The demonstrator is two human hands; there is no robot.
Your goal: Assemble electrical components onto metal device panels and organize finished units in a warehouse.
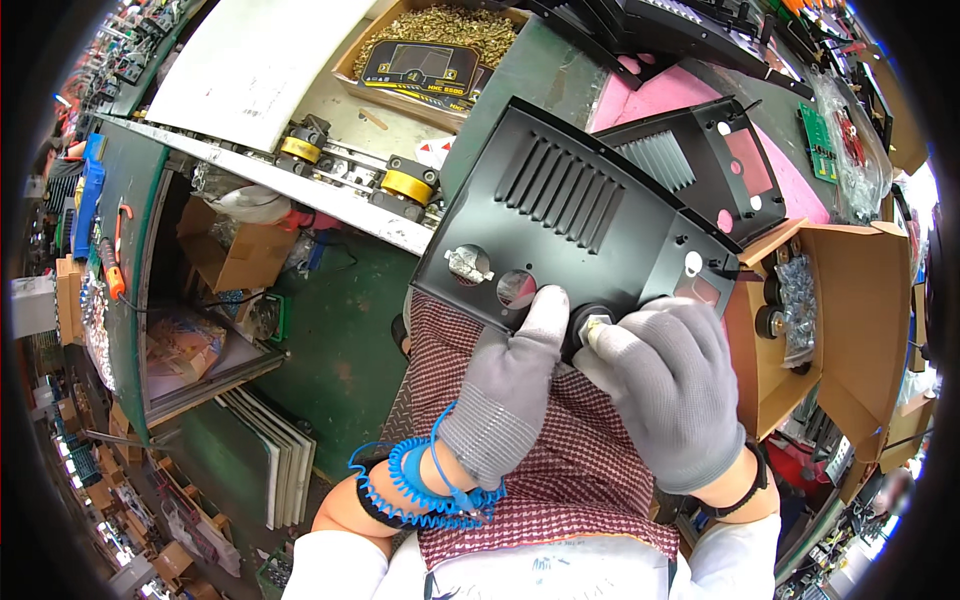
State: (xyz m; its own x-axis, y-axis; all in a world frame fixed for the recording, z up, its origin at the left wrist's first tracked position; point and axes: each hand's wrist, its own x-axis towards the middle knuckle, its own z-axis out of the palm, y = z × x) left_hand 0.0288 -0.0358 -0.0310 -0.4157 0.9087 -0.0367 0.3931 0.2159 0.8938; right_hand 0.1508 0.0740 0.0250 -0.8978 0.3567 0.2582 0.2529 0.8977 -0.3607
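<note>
A black sheet-metal panel (470, 215), with a block of louvre slots and several round holes, lies tilted in front of me, its near edge over my lap. My left hand (508, 385), in a grey glove, grips that near edge. Its thumb lies on top beside a round hole, and its fingers are hidden beneath. At the same edge, the gloved fingers of my right hand (665, 375) are closed on a round black fitting (581, 322) with a metal nut-like centre. The fitting sits against the panel; its far side is hidden.
To the right stands an open cardboard box (850, 330) holding round black parts and a plastic bag. A second black panel (690, 165) rests on pink foam (790, 190) behind. A box of small brass parts (440, 30) stands at the back. A blue coiled cord (410, 475) circles my left wrist.
</note>
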